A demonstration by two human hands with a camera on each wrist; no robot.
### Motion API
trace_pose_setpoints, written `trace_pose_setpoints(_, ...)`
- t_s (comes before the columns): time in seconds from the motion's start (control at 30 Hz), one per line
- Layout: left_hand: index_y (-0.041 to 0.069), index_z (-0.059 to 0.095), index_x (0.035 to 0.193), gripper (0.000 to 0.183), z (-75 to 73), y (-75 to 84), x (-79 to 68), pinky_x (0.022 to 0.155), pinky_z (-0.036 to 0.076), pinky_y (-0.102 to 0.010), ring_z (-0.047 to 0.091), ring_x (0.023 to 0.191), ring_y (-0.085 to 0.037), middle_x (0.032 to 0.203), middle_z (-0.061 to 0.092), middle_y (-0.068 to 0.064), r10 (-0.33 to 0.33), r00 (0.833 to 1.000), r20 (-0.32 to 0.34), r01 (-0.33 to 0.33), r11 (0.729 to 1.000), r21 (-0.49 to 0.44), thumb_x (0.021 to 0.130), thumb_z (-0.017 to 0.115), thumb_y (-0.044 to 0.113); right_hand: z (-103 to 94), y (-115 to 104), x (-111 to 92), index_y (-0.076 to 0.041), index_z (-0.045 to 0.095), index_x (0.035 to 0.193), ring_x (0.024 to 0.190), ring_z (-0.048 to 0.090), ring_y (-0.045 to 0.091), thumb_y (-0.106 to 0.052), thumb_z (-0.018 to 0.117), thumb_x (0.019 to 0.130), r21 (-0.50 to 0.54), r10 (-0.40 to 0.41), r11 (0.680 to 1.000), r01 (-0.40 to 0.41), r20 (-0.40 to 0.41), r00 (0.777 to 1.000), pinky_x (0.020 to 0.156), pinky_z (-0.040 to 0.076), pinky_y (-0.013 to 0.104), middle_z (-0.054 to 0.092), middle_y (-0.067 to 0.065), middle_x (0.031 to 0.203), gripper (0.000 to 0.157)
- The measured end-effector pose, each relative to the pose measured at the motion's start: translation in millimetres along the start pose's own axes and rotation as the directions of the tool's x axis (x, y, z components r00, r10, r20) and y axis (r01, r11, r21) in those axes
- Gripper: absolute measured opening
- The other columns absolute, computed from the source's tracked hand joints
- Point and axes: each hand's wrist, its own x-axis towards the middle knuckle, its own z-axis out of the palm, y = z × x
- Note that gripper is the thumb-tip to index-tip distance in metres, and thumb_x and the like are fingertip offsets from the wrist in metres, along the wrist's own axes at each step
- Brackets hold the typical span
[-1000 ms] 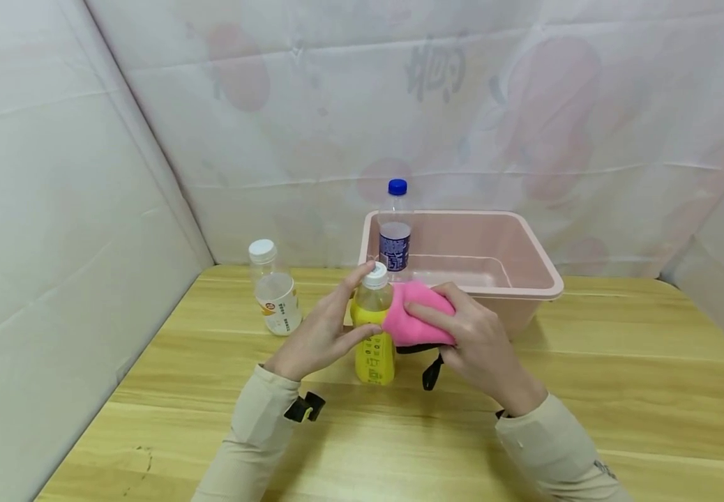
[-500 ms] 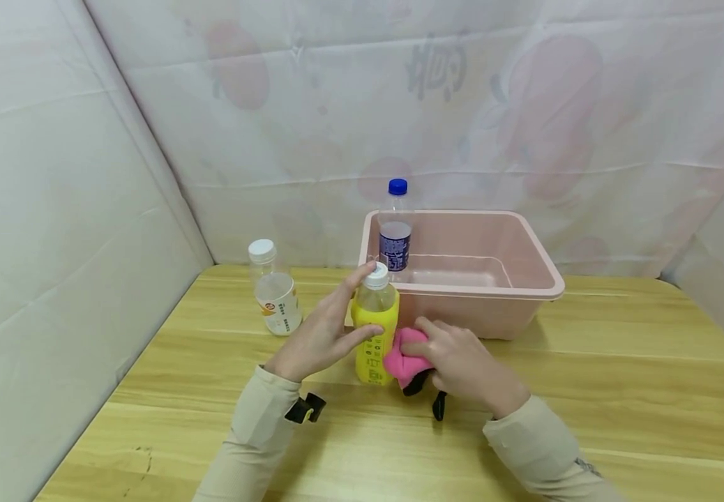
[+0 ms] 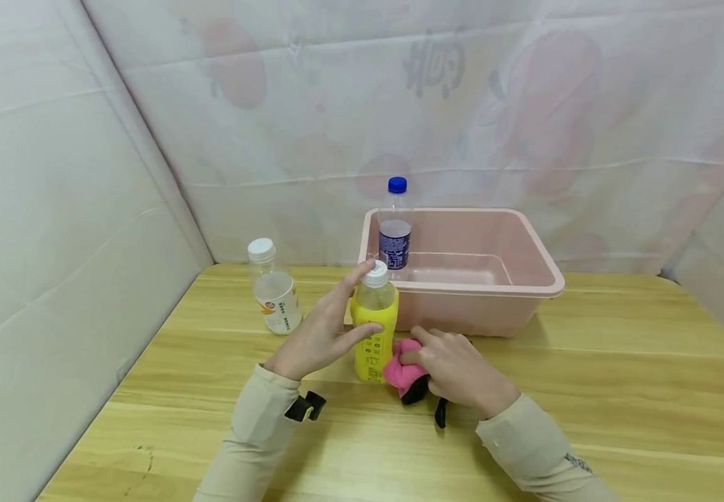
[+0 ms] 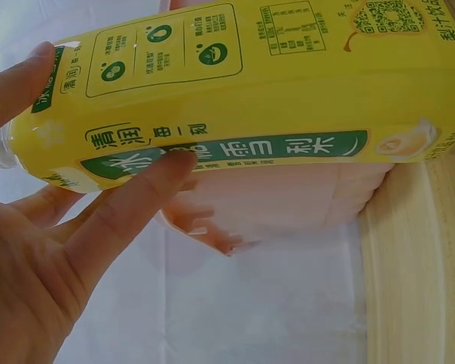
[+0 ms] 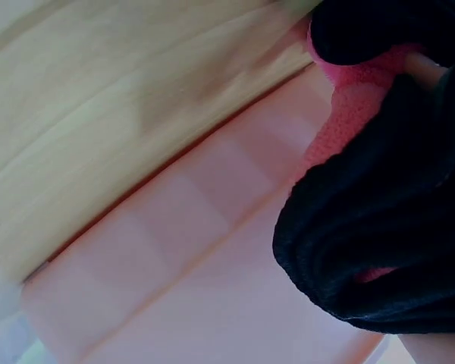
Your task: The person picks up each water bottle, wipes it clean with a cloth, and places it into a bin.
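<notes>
A yellow-labelled drink bottle (image 3: 379, 303) with a white cap stands upright on the table. My left hand (image 3: 318, 331) holds it from the left, thumb across the front and a fingertip at the cap. The left wrist view shows the bottle (image 4: 273, 98) sideways, with some fingers hidden behind it. Bunched in my right hand (image 3: 462, 369) is a pink and black cloth (image 3: 402, 376), pressed against the bottle's lower right side. A black loop (image 3: 441, 413) hangs from the cloth. In the right wrist view the cloth's black side (image 5: 364, 220) covers most of that hand.
A pink plastic tub (image 3: 481, 307) stands behind the hands. A clear bottle with a blue cap (image 3: 397, 185) rises at the tub's left end. To the left stands a white-capped clear bottle (image 3: 277, 300). A pale curtain (image 3: 312, 125) hangs behind the wooden table (image 3: 619, 390).
My right hand has moved the cloth down from the bottle's upper right side to its lower right side, and the cloth is more bunched. The left hand and bottle have stayed in place.
</notes>
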Motion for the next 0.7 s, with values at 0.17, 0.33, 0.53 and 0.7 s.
trace_pose_setpoints(0.17, 0.015, 0.018, 0.159, 0.086, -0.1, 0.9, 0.2, 0.077, 0.063, -0.034, 0.046, 0.137, -0.039, 0.164, 0.025, -0.015, -0.018, 1.0, 0.007, 0.018, 1.0, -0.01, 0.093, 0.073, 0.004, -3.0, 0, 0, -0.012, 0.077, 0.103, 0.069, 0.054, 0.018, 0.012, 0.076, 0.065, 0.019, 0.01, 1.0, -0.01, 0.008, 1.0, 0.053, 0.051, 0.028, 0.059, 0.004, 0.093, 0.046)
trace_pose_setpoints(0.33, 0.014, 0.017, 0.159, 0.086, -0.2, 0.0, -0.2, 0.078, 0.063, -0.035, 0.048, 0.135, -0.039, 0.164, 0.026, -0.017, -0.027, 0.999, 0.017, 0.027, 1.0, -0.007, 0.093, 0.073, 0.005, -10.0, 2, 0, -0.013, 0.077, 0.104, 0.068, 0.051, 0.016, 0.013, 0.074, 0.059, 0.041, 0.014, 0.999, -0.013, -0.03, 0.999, 0.052, 0.049, 0.026, 0.057, 0.004, 0.093, 0.052)
trace_pose_setpoints(0.53, 0.014, 0.017, 0.159, 0.086, -1.0, -0.7, 0.4, 0.076, 0.063, -0.031, 0.05, 0.133, -0.038, 0.164, 0.027, -0.017, -0.029, 0.999, 0.021, 0.03, 0.999, -0.015, 0.094, 0.072, 0.005, -28.5, 4, 2, -0.018, 0.076, 0.102, 0.068, 0.053, 0.017, 0.017, 0.059, 0.057, 0.087, 0.0, 0.996, 0.024, -0.27, 0.963, 0.05, 0.046, 0.024, 0.06, 0.005, 0.095, 0.059)
trace_pose_setpoints(0.7, 0.014, 0.016, 0.159, 0.087, -0.8, 0.2, 0.3, 0.076, 0.062, -0.029, 0.052, 0.13, -0.039, 0.162, 0.027, -0.02, -0.036, 0.999, 0.032, 0.037, 0.998, -0.045, 0.093, 0.072, 0.002, -41.2, 4, 3, -0.012, 0.077, 0.108, 0.079, 0.063, 0.026, 0.018, 0.05, 0.058, 0.143, 0.019, 0.988, 0.059, -0.493, 0.87, 0.059, 0.059, 0.038, 0.065, 0.012, 0.104, 0.064)
